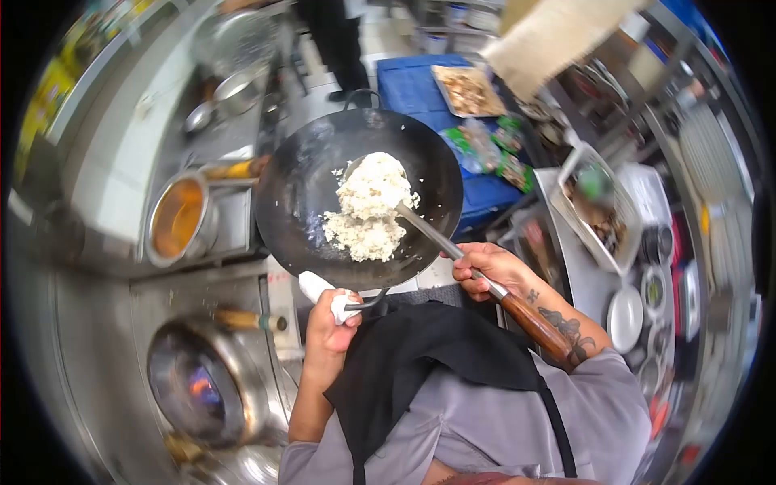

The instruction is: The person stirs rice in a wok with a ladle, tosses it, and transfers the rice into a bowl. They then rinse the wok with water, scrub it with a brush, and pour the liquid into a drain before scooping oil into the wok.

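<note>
A dark wok is in front of my body, with white rice-like food in it. My left hand is closed around the wok's near handle, with a white cloth between. My right hand grips the metal shaft of a ladle whose wooden end lies along my forearm. The ladle's bowl is heaped with the same white food and hides most of the bowl. Some of the food rests on the wok's surface just below the ladle.
At the left stands a metal pot of orange liquid; below it is another wok on the stove. Ahead are a blue surface and a food tray. A white container stands right. A person's dark-clothed legs show beyond.
</note>
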Tool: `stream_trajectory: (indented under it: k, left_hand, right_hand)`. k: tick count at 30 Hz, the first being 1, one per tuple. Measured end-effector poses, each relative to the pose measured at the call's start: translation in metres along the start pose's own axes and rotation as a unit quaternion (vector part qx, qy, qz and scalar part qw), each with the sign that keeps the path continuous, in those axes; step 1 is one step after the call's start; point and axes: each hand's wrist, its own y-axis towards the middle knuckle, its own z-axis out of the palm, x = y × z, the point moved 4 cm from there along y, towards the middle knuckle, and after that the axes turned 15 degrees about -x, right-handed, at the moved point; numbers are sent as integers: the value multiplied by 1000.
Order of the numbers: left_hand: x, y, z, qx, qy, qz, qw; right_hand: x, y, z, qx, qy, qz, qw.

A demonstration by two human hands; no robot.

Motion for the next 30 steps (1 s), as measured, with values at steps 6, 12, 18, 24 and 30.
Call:
stream_trajectory:
  k: [6, 12, 18, 24, 30]
  left_hand:
    - [-59, 8, 24, 74, 135, -134, 979]
    - [-155, -49, 91, 98, 245, -240, 934]
    - [-230, -93, 142, 129, 310, -267, 903]
    - [-248, -81, 166, 125, 340, -363, 859]
    - [-262, -69, 179, 163, 344, -370, 848]
  right_hand:
    - [-20, -73, 55, -115, 166, -37, 979]
    - [12, -158, 151, -188, 320, -61, 927]
    - [19, -201, 218, -194, 435, -104, 873]
    - [38, -228, 253, -202, 507, -141, 826]
    - [53, -242, 265, -192, 563, -186, 782]
